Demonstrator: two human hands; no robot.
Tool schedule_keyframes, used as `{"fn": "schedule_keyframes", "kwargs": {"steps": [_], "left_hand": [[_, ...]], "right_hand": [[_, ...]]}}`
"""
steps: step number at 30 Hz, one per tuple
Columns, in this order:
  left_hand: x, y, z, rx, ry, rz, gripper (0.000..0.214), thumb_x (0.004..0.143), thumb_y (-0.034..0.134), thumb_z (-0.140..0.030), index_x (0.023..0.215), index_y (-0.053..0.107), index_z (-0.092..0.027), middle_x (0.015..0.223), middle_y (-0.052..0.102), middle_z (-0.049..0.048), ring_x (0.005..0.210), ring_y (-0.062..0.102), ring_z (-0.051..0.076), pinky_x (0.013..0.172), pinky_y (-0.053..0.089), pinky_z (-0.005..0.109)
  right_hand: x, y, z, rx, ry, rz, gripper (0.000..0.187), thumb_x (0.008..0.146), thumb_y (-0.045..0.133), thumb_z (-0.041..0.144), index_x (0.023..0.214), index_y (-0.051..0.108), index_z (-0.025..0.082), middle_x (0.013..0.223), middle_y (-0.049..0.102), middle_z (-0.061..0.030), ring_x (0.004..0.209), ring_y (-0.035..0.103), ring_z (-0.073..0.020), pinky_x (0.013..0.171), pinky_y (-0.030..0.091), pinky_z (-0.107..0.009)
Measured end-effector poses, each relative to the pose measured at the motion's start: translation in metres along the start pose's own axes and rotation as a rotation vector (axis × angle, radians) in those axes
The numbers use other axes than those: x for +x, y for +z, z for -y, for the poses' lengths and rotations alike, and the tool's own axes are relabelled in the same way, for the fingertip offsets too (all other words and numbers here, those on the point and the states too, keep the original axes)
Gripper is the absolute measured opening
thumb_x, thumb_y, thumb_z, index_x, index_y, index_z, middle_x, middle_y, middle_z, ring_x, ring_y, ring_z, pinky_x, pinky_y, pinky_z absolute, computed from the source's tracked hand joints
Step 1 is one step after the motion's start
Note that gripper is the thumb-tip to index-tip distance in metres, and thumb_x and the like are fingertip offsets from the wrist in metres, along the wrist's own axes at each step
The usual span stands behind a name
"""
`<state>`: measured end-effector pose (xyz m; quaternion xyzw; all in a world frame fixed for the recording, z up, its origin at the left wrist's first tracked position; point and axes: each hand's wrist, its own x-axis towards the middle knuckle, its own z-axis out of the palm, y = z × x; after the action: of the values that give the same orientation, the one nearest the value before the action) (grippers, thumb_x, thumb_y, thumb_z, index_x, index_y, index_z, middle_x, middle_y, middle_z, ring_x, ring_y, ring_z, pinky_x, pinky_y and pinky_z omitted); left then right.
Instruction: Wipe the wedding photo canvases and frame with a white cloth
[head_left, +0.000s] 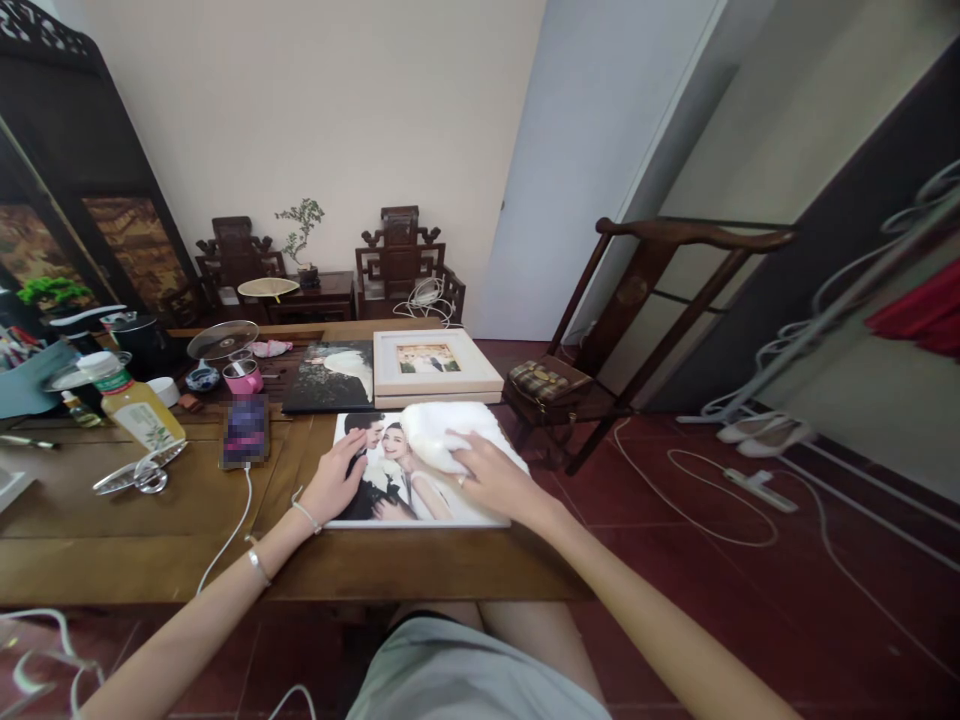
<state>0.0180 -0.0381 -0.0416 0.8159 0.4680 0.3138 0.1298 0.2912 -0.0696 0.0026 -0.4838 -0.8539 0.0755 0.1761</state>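
A wedding photo panel (390, 500) lies flat near the table's front edge, showing a couple in dark and white clothes. My left hand (339, 478) rests on the panel's left side, fingers stretched out and holding nothing. At the upper right of the panel, my right hand (491, 475) has its fingers closed on a white fluffy cloth (431, 430), which covers that corner of the picture. Behind the panel are a dark photo panel (330, 375) and a white box frame (480, 370) with a small picture inside.
On the table's left stand a yellow-liquid bottle (142, 400), a phone (245, 432) on a white cable, a pink mug (242, 377) and a glass lid (223, 340). A wooden chair (637, 270) holding a plaid bag (546, 378) stands to the right. Cables (720, 530) cross the floor.
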Motion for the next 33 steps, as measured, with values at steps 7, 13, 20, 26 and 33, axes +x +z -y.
{"fn": "schedule_keyframes", "kwargs": {"steps": [7, 13, 20, 26, 33], "left_hand": [[-0.001, 0.001, 0.0, -0.005, -0.006, 0.001, 0.041, 0.09, 0.042, -0.027, 0.129, 0.051, -0.019, 0.138, 0.049, 0.0099, 0.13, 0.042, 0.023, 0.11, 0.032, 0.043], [-0.001, 0.001, 0.002, 0.016, -0.013, 0.014, 0.04, 0.09, 0.04, -0.027, 0.128, 0.053, -0.018, 0.139, 0.048, 0.0104, 0.131, 0.041, 0.023, 0.109, 0.032, 0.045], [0.001, -0.002, 0.001, 0.012, 0.018, 0.045, 0.041, 0.09, 0.041, -0.025, 0.129, 0.053, -0.019, 0.139, 0.049, 0.0079, 0.133, 0.039, 0.023, 0.111, 0.031, 0.044], [0.001, -0.002, 0.001, 0.022, 0.01, 0.04, 0.041, 0.09, 0.04, -0.026, 0.129, 0.053, -0.02, 0.138, 0.049, 0.0079, 0.132, 0.039, 0.023, 0.11, 0.032, 0.043], [0.0, -0.002, -0.002, 0.012, -0.003, 0.032, 0.041, 0.091, 0.039, -0.027, 0.127, 0.055, -0.016, 0.137, 0.05, 0.0105, 0.132, 0.04, 0.023, 0.111, 0.031, 0.042]], "right_hand": [[-0.074, -0.021, 0.042, 0.07, 0.021, 0.173, 0.032, 0.077, 0.046, 0.013, 0.097, 0.07, 0.019, 0.134, 0.052, -0.0125, 0.128, 0.042, -0.0274, 0.106, 0.033, -0.042], [-0.07, -0.019, 0.047, 0.069, 0.019, 0.132, 0.029, 0.078, 0.047, 0.013, 0.093, 0.071, 0.019, 0.135, 0.051, -0.0129, 0.126, 0.043, -0.0271, 0.104, 0.035, -0.04], [0.01, -0.004, 0.001, 0.038, -0.028, -0.004, 0.03, 0.081, 0.047, 0.013, 0.103, 0.067, 0.013, 0.114, 0.062, -0.0162, 0.109, 0.053, -0.027, 0.094, 0.04, -0.037], [0.031, -0.003, -0.009, 0.072, -0.006, -0.036, 0.024, 0.084, 0.047, 0.014, 0.096, 0.068, 0.014, 0.106, 0.065, -0.0134, 0.103, 0.056, -0.0258, 0.09, 0.041, -0.034], [-0.034, -0.006, 0.023, 0.013, 0.046, 0.07, 0.031, 0.075, 0.045, 0.008, 0.096, 0.068, 0.011, 0.129, 0.054, -0.0191, 0.13, 0.038, -0.0283, 0.107, 0.031, -0.043]]}}
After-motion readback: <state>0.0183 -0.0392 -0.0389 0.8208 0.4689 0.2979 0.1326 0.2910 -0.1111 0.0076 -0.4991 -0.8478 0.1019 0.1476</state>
